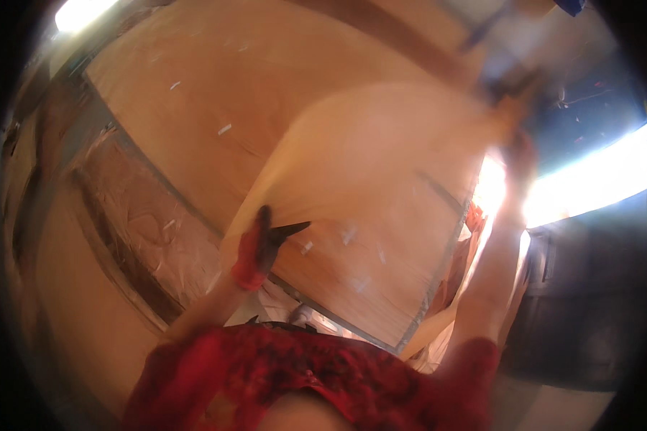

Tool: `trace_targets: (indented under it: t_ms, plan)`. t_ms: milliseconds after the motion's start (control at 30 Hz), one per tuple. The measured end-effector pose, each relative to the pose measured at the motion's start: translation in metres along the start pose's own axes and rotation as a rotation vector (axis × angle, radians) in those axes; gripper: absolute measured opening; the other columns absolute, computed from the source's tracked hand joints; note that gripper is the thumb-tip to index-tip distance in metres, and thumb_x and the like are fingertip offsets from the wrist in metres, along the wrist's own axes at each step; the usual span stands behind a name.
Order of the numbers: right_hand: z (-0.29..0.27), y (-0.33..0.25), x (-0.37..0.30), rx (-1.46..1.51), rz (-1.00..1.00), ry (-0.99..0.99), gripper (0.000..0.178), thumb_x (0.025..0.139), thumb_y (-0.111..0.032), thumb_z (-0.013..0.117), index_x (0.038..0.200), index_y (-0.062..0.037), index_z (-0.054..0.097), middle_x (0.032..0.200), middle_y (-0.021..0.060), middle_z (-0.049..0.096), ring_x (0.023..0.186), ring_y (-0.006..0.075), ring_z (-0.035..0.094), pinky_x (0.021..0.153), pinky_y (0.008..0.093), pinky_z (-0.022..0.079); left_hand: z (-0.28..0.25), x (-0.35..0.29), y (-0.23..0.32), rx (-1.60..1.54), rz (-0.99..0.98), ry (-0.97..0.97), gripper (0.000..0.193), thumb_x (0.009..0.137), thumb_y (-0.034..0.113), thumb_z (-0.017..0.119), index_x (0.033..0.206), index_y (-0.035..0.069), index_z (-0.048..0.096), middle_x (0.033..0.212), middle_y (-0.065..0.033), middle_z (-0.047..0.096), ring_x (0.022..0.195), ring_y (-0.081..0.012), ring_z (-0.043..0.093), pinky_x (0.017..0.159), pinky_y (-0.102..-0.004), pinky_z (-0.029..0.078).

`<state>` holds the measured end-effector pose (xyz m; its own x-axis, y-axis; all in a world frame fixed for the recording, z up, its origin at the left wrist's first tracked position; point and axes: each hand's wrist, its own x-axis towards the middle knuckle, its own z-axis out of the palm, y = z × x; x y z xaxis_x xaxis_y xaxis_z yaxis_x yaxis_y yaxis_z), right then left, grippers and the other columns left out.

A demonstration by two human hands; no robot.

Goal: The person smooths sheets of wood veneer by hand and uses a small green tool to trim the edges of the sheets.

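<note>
The left hand (255, 253), wearing a red and black glove, is spreading its finger and thumb apart at the near left edge of a thin tan sheet (366, 151); whether it is pressing on the sheet, I cannot tell. The right hand (519, 149) is showing only as a blur near the sheet's far right end, so I cannot tell its grip. The sheet is curving between both hands. Beyond the left hand a wide board (194, 144) is lying, and a bright opening (597, 179) is glowing right of the right hand
</note>
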<state>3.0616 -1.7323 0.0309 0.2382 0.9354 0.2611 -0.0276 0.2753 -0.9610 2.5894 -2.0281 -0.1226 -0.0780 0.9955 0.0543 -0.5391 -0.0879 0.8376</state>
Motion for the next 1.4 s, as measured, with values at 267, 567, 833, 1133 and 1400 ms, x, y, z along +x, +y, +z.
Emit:
trace_targets:
  t_ms: [267, 567, 833, 1133, 1400]
  plan:
    - [0.546, -0.038, -0.029, -0.084, -0.218, -0.968, 0.033, 0.084, -0.026, 0.072, 0.112, -0.0082, 0.072, 0.090, 0.0037, 0.069, 0.080, 0.0117, 0.061, 0.069, 0.0275, 0.048, -0.103, -0.014, 0.051, -0.149, 0.066, 0.170, 0.083, 0.103, 0.060, 0.026, 0.150, -0.008, 0.025, 0.147, -0.0300, 0.042, 0.134, -0.0440, 0.044, 0.118, -0.0520, 0.025]
    - [0.643, 0.028, -0.105, 0.091, -0.040, -1.225, 0.037, 0.084, -0.014, 0.076, 0.117, -0.0037, 0.064, 0.102, 0.0024, 0.068, 0.089, 0.0081, 0.062, 0.074, 0.0253, 0.050, -0.137, 0.048, 0.092, -0.214, -0.014, 0.157, 0.092, 0.098, 0.070, 0.019, 0.155, -0.003, 0.022, 0.157, -0.0218, 0.033, 0.143, -0.0343, 0.034, 0.118, -0.0417, 0.013]
    - [0.336, 0.096, -0.156, 0.429, 0.423, -0.638, 0.047, 0.090, -0.002, 0.067, 0.134, 0.0022, 0.051, 0.133, 0.0190, 0.060, 0.111, 0.0272, 0.066, 0.096, 0.0406, 0.055, -0.063, 0.091, 0.043, -0.358, -0.119, -0.056, 0.080, 0.102, 0.063, 0.025, 0.153, 0.001, 0.027, 0.153, -0.0243, 0.037, 0.139, -0.0391, 0.041, 0.118, -0.0512, 0.028]
    - [0.105, 0.106, -0.285, 0.684, 0.596, -0.344, 0.026, 0.096, -0.012, 0.062, 0.118, -0.0038, 0.051, 0.124, 0.0190, 0.061, 0.115, 0.0317, 0.062, 0.101, 0.0450, 0.051, 0.100, 0.081, -0.072, -0.530, -0.346, -0.163, 0.071, 0.104, 0.055, 0.030, 0.148, -0.001, 0.037, 0.140, -0.0159, 0.053, 0.126, -0.0224, 0.052, 0.113, -0.0375, 0.035]
    - [0.055, 0.075, -0.256, 0.631, 0.629, -0.350, 0.028, 0.097, -0.008, 0.059, 0.123, -0.0061, 0.050, 0.107, 0.0109, 0.064, 0.102, 0.0249, 0.066, 0.089, 0.0384, 0.055, 0.142, 0.001, -0.158, -0.518, -0.400, -0.205, 0.048, 0.105, 0.020, 0.049, 0.148, 0.001, 0.035, 0.126, -0.0083, 0.053, 0.115, -0.0124, 0.051, 0.102, -0.0282, 0.044]
